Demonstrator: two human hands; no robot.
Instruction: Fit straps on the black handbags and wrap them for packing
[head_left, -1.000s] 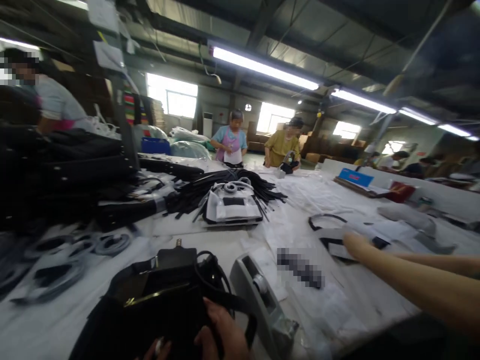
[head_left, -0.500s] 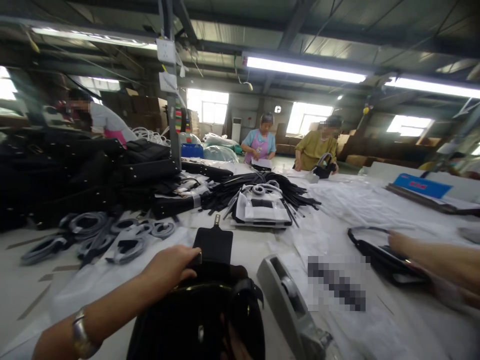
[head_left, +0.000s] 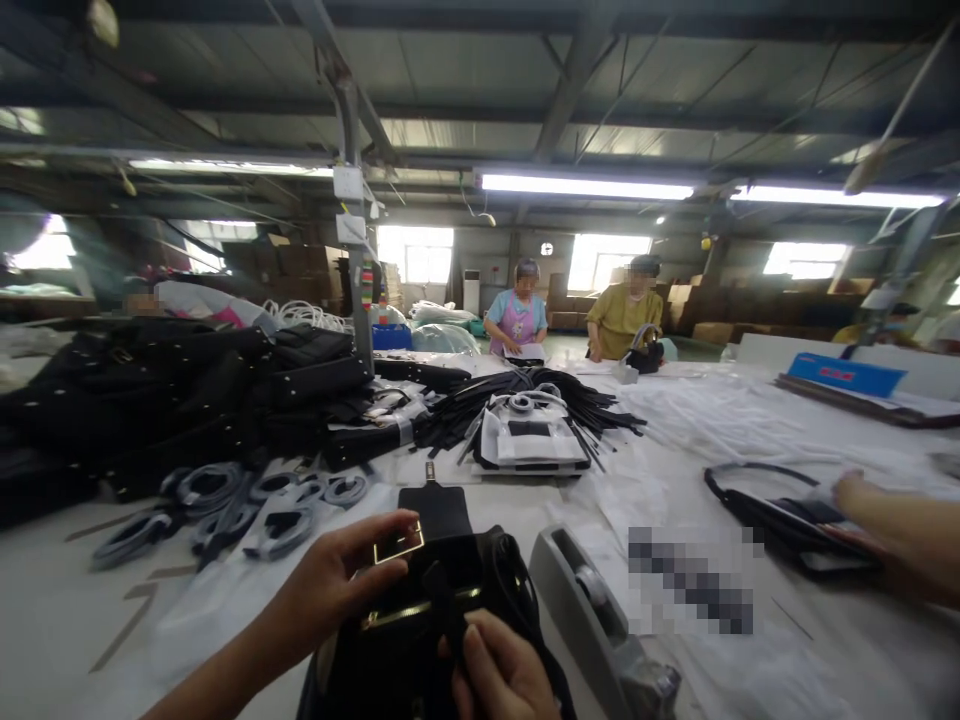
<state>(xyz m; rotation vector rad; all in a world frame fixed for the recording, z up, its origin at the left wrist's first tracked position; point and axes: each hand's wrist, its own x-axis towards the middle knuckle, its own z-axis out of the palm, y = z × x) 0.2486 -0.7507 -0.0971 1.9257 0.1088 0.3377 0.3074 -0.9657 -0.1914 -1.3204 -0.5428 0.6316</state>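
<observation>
A black bag (head_left: 367, 665) with a gold zip lies in front of me, its flap (head_left: 435, 510) spread away from me. My left hand (head_left: 330, 575) pinches a gold rectangular buckle (head_left: 399, 554) between thumb and fingers, above the bag's left side. Close by on the right, my right hand (head_left: 506, 665) has its fingers closed on a dark strap (head_left: 452, 625) over the zip. Part of that strap is hidden by my fingers and blends into the black bag.
A grey tape dispenser (head_left: 581, 610) stands right of the bag. Farther right, a co-worker's hand (head_left: 870, 510) rests at another black bag (head_left: 780, 520). Coiled wrapped straps (head_left: 277, 525) lie left, before piled black bags (head_left: 187, 400). A wrapped bag (head_left: 532, 450) sits ahead.
My left hand now has the gold buckle raised and plainly visible. My right hand has come up from low over the bag and closed on the strap. The view has tilted up.
</observation>
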